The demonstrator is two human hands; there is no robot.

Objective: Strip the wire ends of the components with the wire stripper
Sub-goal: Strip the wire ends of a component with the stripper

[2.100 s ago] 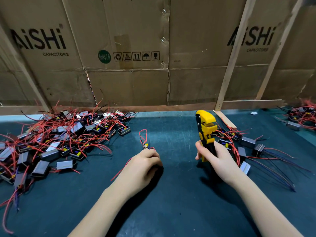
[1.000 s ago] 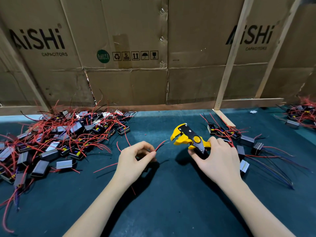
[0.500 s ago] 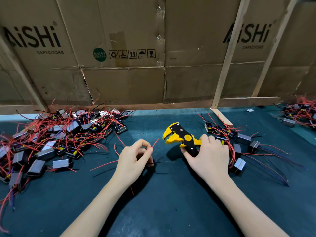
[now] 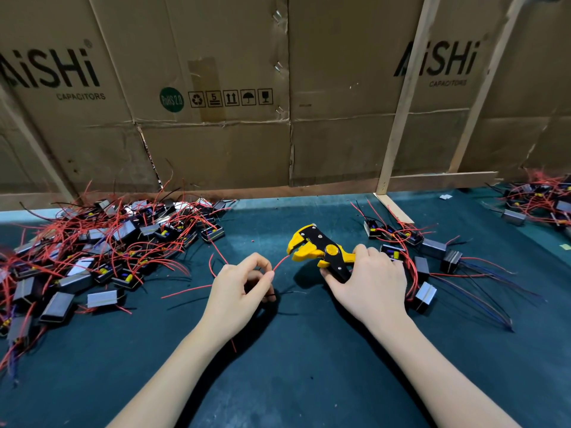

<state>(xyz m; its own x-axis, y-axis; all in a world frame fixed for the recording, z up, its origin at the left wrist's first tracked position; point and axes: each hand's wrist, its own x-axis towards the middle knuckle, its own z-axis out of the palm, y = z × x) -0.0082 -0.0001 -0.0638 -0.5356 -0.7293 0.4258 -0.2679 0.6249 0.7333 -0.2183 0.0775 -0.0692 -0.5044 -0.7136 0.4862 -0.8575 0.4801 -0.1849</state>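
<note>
My left hand (image 4: 238,291) pinches a red wire (image 4: 279,263) toward the yellow wire stripper (image 4: 318,250) gripped in my right hand (image 4: 370,282) over the green table (image 4: 309,381).

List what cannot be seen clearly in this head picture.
- Component in the left hand: hidden by its curled fingers.
- Tip of the thin red wire at the yellow-and-black wire stripper: too small to tell if stripped.
- Stripper handles: covered by the right hand.
- Far-right component pile: cut by the edge.
</note>
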